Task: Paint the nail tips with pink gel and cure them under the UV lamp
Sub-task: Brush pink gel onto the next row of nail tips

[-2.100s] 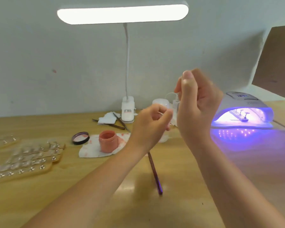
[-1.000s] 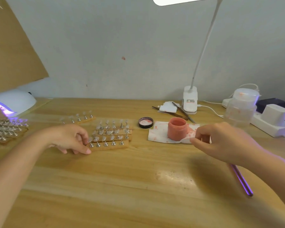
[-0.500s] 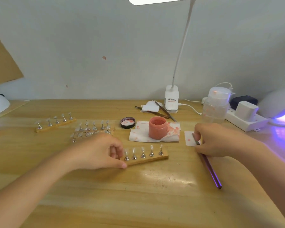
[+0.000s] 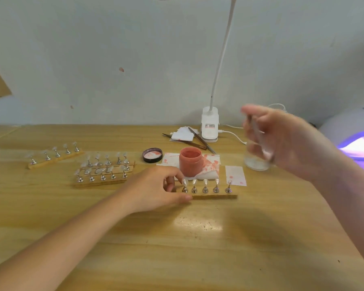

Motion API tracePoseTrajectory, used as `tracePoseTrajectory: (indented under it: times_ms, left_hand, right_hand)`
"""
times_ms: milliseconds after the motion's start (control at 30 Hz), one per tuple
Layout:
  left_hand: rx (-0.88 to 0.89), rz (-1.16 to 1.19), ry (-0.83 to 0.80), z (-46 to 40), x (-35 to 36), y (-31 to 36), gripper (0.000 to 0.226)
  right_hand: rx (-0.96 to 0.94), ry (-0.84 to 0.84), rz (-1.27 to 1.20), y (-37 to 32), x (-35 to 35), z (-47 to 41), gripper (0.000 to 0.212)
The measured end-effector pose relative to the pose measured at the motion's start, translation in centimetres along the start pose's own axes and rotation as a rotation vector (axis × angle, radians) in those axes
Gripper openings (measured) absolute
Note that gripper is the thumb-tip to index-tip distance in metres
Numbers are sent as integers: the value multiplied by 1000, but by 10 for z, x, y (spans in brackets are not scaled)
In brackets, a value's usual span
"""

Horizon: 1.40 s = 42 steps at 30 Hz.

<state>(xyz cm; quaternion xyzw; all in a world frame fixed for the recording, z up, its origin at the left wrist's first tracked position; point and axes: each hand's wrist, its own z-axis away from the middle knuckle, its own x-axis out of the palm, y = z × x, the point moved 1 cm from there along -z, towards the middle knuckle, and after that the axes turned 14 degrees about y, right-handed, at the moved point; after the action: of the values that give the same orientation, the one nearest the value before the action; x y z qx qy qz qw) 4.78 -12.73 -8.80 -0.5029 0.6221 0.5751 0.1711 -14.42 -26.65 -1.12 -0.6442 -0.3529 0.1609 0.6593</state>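
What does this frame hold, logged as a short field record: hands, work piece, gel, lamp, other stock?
left hand: grips the left end of the wooden strip
strip: flat on the table, five nail tips on metal stands, in front of the pink gel jar
right hand: raised, blurred, holds a thin tool
jar: open, its lid lying to its left
UV lamp: lit violet, at right edge
other strips: at left, untouched

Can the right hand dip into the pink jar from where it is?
Probably yes. The right hand is raised just right of the open round pink gel jar, whose black lid lies off beside it, and nothing stands between them.
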Motion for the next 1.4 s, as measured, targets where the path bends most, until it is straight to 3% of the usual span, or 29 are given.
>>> tracePoseTrajectory:
  times_ms: [67,133,267,467,600,667,833,1167,1400]
  left_hand:
    - [-12,22,51,-1,3,1,20]
    - [-18,36,86,-2,5,1,19]
    - [-28,39,116,-3,7,0,19]
    - [-10,-10,170,-1,11,-1,21]
    - [19,-61,181,1,12,-2,20]
    - [27,-47,189,1,13,-3,19]
    - [50,-56,236,2,15,-5,18]
    - [12,-74,239,2,15,-4,19]
    - [-23,107,263,-1,15,-5,7]
  right_hand:
    - [77,-24,-417,0,5,-1,34]
    - [62,8,-507,3,10,-3,29]
    - [-57,109,-246,12,20,-11,16]
    - [-181,286,207,18,33,-32,40]
    - [-208,239,451,27,38,-45,66]
    - [-193,235,550,32,40,-51,63]
    - [-306,343,670,40,43,-65,42]
    - [-468,287,918,57,53,-79,52]
    - [-497,235,1009,68,58,-80,53]
